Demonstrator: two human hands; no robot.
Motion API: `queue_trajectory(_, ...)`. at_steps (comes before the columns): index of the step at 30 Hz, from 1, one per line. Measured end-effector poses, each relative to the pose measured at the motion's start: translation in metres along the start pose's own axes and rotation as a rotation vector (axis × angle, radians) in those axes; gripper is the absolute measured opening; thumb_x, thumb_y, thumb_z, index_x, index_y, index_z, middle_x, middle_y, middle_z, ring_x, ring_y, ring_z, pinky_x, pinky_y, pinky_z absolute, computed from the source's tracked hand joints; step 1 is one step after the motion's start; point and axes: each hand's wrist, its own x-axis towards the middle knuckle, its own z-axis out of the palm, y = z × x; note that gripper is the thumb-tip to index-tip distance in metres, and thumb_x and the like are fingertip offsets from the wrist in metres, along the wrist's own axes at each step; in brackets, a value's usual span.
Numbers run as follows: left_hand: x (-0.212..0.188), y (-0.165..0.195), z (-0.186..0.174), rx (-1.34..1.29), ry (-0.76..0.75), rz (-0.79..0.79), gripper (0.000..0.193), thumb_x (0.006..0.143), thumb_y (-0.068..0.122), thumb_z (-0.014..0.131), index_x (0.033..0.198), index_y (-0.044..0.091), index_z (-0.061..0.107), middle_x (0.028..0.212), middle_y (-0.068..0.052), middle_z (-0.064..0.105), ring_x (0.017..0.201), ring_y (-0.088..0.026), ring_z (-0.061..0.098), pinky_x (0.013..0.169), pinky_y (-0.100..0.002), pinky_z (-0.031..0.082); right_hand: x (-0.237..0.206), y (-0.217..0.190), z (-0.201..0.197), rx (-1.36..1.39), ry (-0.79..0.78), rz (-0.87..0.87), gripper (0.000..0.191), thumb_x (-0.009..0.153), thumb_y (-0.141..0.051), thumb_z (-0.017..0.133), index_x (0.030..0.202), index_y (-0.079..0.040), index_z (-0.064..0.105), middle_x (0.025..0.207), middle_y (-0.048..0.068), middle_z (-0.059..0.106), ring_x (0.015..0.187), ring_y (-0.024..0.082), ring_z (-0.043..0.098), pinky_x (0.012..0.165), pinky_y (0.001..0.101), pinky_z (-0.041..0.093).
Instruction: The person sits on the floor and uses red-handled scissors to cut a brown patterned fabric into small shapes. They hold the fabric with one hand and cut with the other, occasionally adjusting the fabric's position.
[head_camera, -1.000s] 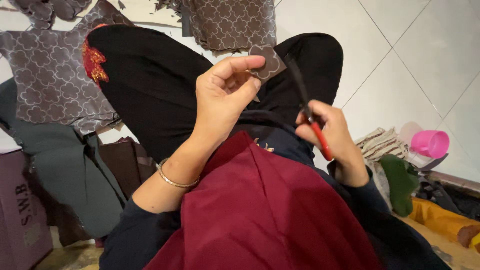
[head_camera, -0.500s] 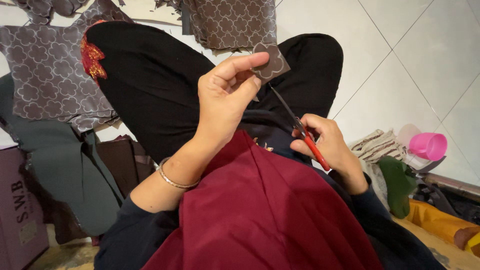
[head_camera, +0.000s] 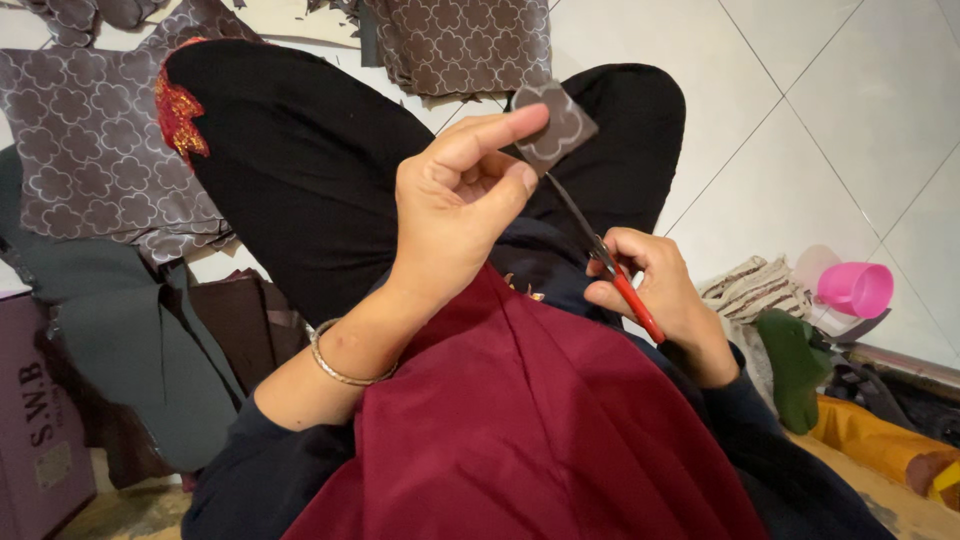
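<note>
My left hand (head_camera: 455, 205) pinches a small brown patterned fabric piece (head_camera: 556, 124) between thumb and forefinger, held up over my black-clad knees. My right hand (head_camera: 655, 290) grips red-handled scissors (head_camera: 600, 255); their dark blades point up and left, with the tips at the lower edge of the fabric piece. A thin bangle (head_camera: 335, 362) circles my left wrist. A dark red cloth (head_camera: 520, 430) covers my lap.
Large sheets of brown patterned fabric lie on the white tiled floor at the left (head_camera: 85, 150) and top (head_camera: 460, 45). Grey and dark pieces (head_camera: 140, 340) lie at the lower left. A pink cup (head_camera: 858, 288), folded cloths (head_camera: 750, 288) and a green item (head_camera: 795, 365) sit at the right.
The scissors have swung from beside the fabric piece to its lower edge, my right hand shifting left and down. My left hand keeps holding the piece up.
</note>
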Motion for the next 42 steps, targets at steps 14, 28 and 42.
queue_trajectory(14,-0.002,-0.003,0.001,-0.038,-0.051,0.055,0.029,0.102,-0.016,0.062,0.129,-0.006,0.067,0.116,-0.004,0.063,0.096,-0.005,0.06,0.09,-0.019,0.052,-0.004,-0.001,-0.006,-0.034,0.019,-0.032,0.039,0.075,-0.034,0.087,0.085,-0.004,0.064,0.073,0.001,0.06,0.064,0.008,0.054,0.059,0.0251,0.045)
queue_trajectory(28,-0.006,0.011,0.007,0.072,-0.086,0.073,0.033,0.101,-0.015,0.064,0.132,-0.001,0.067,0.122,-0.006,0.064,0.095,-0.005,0.065,0.084,-0.017,0.055,-0.004,-0.008,-0.008,-0.027,0.018,-0.069,0.049,0.077,-0.049,0.084,0.086,-0.005,0.065,0.073,0.0,0.057,0.065,0.008,0.052,0.059,0.0253,0.042)
queue_trajectory(42,-0.009,0.019,0.01,0.164,-0.092,0.061,0.035,0.099,-0.013,0.063,0.13,0.003,0.068,0.123,-0.005,0.065,0.095,-0.005,0.066,0.085,-0.017,0.056,-0.005,-0.007,-0.019,-0.098,0.023,-0.015,0.056,0.066,-0.054,0.088,0.08,-0.005,0.064,0.066,0.0,0.052,0.058,0.007,0.045,0.053,0.0257,0.035)
